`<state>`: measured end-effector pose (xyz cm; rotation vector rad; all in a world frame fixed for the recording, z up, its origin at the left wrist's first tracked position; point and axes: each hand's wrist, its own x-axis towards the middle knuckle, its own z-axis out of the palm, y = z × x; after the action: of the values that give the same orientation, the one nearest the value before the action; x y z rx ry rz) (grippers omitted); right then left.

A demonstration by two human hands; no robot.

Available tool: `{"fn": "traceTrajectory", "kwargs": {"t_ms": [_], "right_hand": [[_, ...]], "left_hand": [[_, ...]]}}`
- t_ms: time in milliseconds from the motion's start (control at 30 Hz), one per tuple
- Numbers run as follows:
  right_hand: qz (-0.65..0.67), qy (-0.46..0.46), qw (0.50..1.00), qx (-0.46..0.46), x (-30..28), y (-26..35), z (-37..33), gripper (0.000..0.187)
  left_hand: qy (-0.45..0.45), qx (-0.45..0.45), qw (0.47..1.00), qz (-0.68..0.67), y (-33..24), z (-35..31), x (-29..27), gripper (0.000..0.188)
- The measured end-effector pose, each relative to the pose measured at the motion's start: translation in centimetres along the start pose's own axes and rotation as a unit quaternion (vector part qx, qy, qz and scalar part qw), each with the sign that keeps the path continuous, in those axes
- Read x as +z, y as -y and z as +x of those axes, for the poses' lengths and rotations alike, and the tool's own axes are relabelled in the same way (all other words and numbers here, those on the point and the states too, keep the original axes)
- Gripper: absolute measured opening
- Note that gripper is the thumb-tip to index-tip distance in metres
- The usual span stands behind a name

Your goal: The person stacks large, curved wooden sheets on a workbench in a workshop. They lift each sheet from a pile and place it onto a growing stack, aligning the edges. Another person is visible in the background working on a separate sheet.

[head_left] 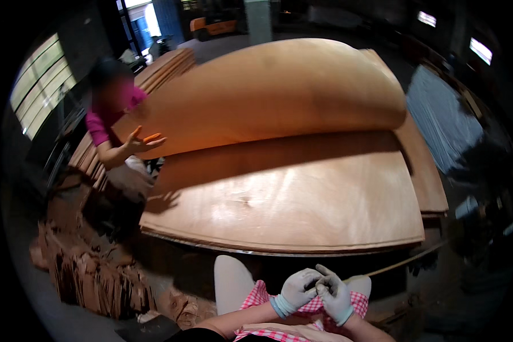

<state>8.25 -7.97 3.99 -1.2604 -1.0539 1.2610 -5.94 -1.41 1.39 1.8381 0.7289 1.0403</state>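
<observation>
A big veneer sheet [279, 85] curls in mid-flip across the upper centre of the frame, lifted so it can turn over onto the flat veneer stack [290, 199] filling the middle. A co-worker's hand [142, 139] at centre left steadies its edge. Bottom centre, the gloved left hand [299, 289] and right hand [335, 296] meet, fingers curled loosely together, gripping nothing but each other, just below the stack's near edge.

At 6 o'clock the gloved left hand [298, 289] and right hand [334, 295] meet, fingers [319, 279] touching, above a checked cloth [310, 308]. A veneer stack [290, 199] fills the centre. At 12 o'clock a lifted sheet [279, 91] curls; at 9 o'clock a co-worker's hand [142, 139] touches its edge. Scraps [91, 268] lie at 8 o'clock.
</observation>
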Motion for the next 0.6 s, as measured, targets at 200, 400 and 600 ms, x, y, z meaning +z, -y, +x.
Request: {"fn": "traceTrajectory", "kwargs": {"t_ms": [200,400,600], "right_hand": [[0.022,0.027,0.999,0.003,4.8,0.9,0.4,0.022],[-0.031,0.052,0.998,-0.001,6.6,0.5,1.0,0.059],[-0.465,0.105,0.872,-0.109,4.5,2.7,2.8,0.024]], "left_hand": [[-0.078,-0.176,0.953,-0.234,0.6,-3.6,-1.8,0.013],[-0.098,-0.233,0.918,-0.307,2.4,-5.2,-2.2,0.010],[-0.210,-0.282,0.843,-0.407,3.3,-5.6,-4.2,0.006]]}}
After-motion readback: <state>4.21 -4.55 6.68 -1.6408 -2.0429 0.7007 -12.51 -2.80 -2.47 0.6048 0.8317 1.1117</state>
